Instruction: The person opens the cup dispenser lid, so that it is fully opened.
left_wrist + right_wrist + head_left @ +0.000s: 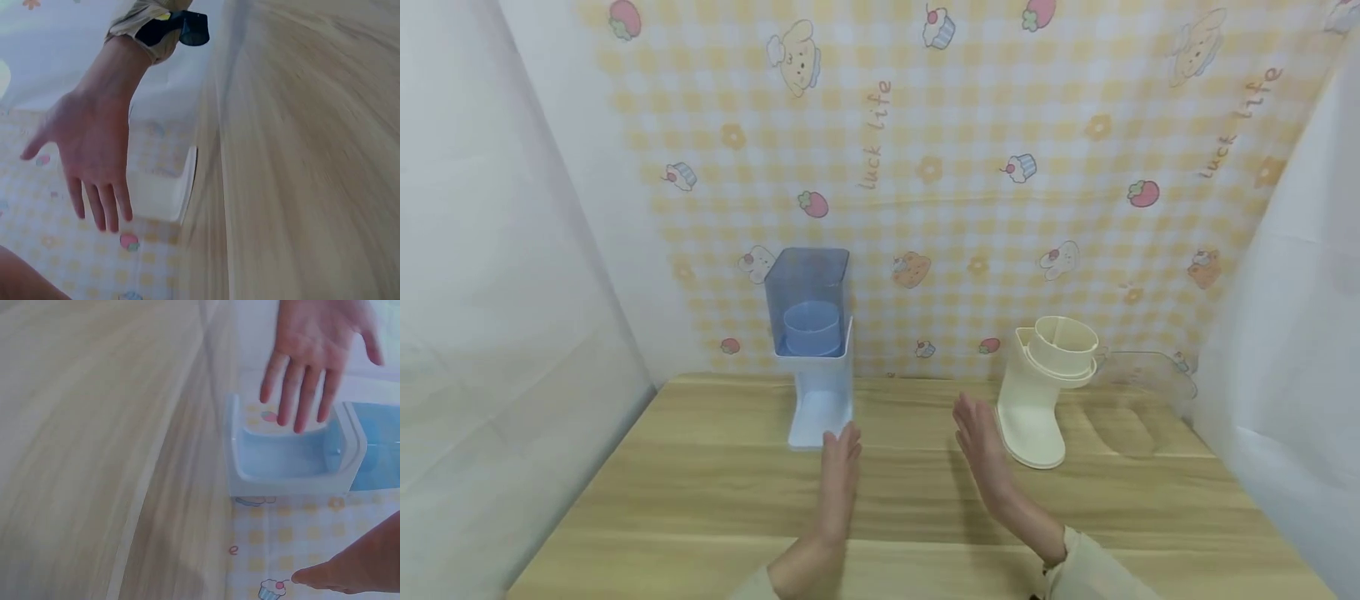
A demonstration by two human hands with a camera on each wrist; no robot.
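Both hands hover over the wooden table with nothing in them, palms facing each other and fingers straight. My left hand [838, 487] is just in front of the light-blue dispenser [822, 400], whose tinted clear box [808, 287] sits on top around a round cup. My right hand [988, 462] is left of the cream stand [1032, 417], which carries a round cream cup [1063, 346]. In the left wrist view the right palm [97, 137] shows beside the cream stand [159, 195]; the right wrist view has the left palm [315, 344] before the blue dispenser [287, 456].
A clear plastic cover [1146, 375] lies behind and right of the cream stand, at the table's back right. A yellow checked cloth [955, 200] with printed figures hangs behind the wooden table [700, 483]. White sheets [512, 275] hang on both sides.
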